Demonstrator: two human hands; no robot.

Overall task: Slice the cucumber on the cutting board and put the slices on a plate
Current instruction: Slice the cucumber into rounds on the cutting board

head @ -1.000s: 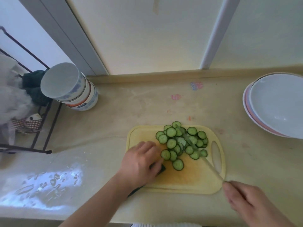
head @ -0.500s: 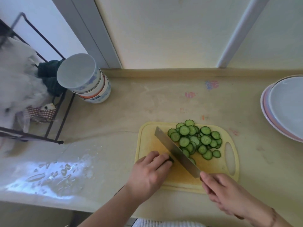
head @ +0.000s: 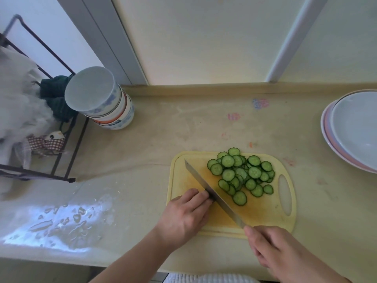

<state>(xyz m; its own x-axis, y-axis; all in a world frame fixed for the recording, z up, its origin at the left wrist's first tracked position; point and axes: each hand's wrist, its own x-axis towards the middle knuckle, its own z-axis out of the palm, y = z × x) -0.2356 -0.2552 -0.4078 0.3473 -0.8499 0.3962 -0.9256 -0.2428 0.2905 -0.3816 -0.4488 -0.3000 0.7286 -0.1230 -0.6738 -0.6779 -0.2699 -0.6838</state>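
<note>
Yellow plastic cutting board (head: 263,219) lies on the worktop (head: 163,139). The left hand (head: 186,216) curls over a dark cucumber stub (head: 211,199), mostly hidden, against the knife (head: 212,194) blade. The right hand (head: 273,250) grips the handle. Slices (head: 241,176) pile just beyond the blade; plates (head: 350,129) stand well apart, right.
</note>
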